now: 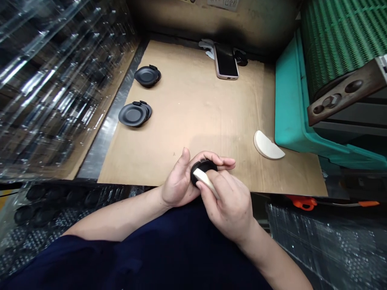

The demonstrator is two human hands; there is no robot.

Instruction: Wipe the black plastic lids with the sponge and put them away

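Black round case (204,167): cupped in left hand (181,183), fingers curled round its far rim, held over the near edge of the desk (196,112), above the lap. Right hand (231,205) pinches a cream pad (203,177), thumb and fingers closed on it, one end resting on the case's open face.

Nearby: more cream pads (267,146) lying beside the teal crate (287,100); two lots of black cases (134,114) at the left of the cardboard; phone (226,61) at the back.

Risks, as judged:
- Pad sits tilted, not flat; pressed this way it may fold or seat crooked.
- Case is gripped by its rim only; a hard push could tip it out of the palm.
- Work is off the desk edge, so anything dropped goes to lap or floor.
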